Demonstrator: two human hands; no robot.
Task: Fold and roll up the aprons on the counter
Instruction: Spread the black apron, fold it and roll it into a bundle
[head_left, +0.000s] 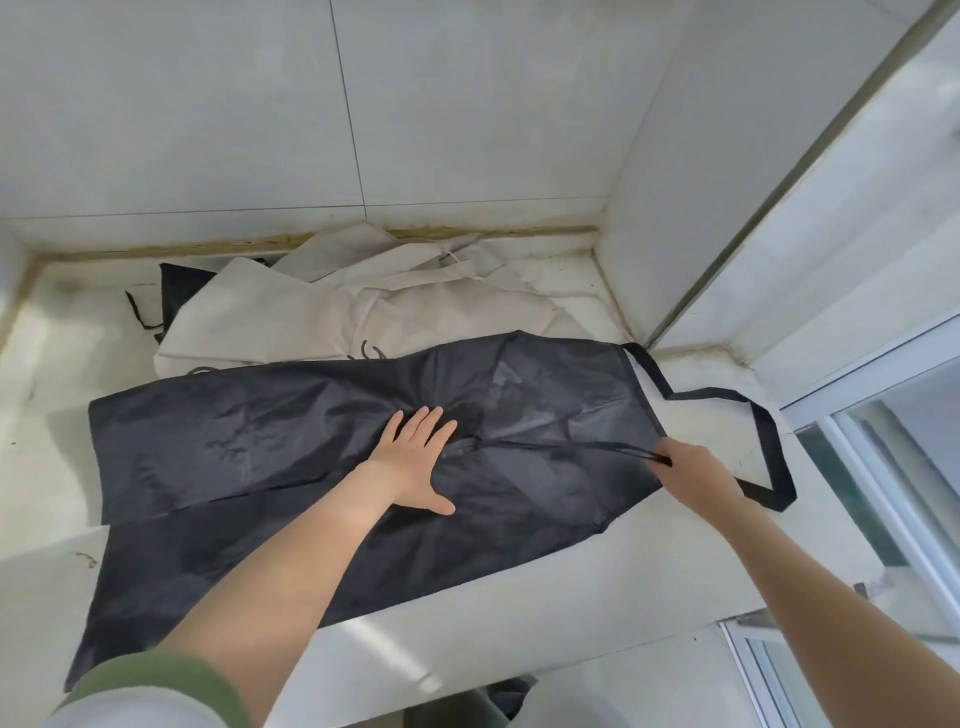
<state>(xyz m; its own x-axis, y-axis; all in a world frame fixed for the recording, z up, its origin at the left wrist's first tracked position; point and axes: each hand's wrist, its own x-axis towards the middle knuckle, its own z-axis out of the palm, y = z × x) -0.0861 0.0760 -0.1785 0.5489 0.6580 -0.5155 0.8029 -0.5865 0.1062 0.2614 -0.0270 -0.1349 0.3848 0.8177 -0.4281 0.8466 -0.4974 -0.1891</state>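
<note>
Pressing flat on the black apron (234, 431) with the left hand (415, 460), fingers straight and splayed, thumb out to the side, palm on the cloth near its middle. Pinching the end of a thin tie string (582, 445) in the right hand (698, 470), fingers curled round it, just off the apron's right edge. Holding that string taut between the 2 hands, from just past the left fingertips across the cloth to the right fingers.

Lying lengthwise across the white counter (67, 353) under the left hand and folded along its length, with 1 layer's edge showing just left of the left wrist. Reaching well out to the left of the left hand, and draping over the counter's near edge beneath the left forearm.

Beyond and to the right of the right hand, looping on the counter: a wide black neck strap (769, 436), joined to the apron's far right corner.

Beyond both hands, heaped against the tiled wall (208, 130): crumpled cream aprons (322, 317), meeting the black apron's far edge. Behind that heap, far left of the left hand, poking out: a corner of 1 more dark apron (182, 286) with a thin tie.

Right of the right arm: a window frame (883, 467). On the left upper arm, close to the camera: a green sleeve (156, 675).
</note>
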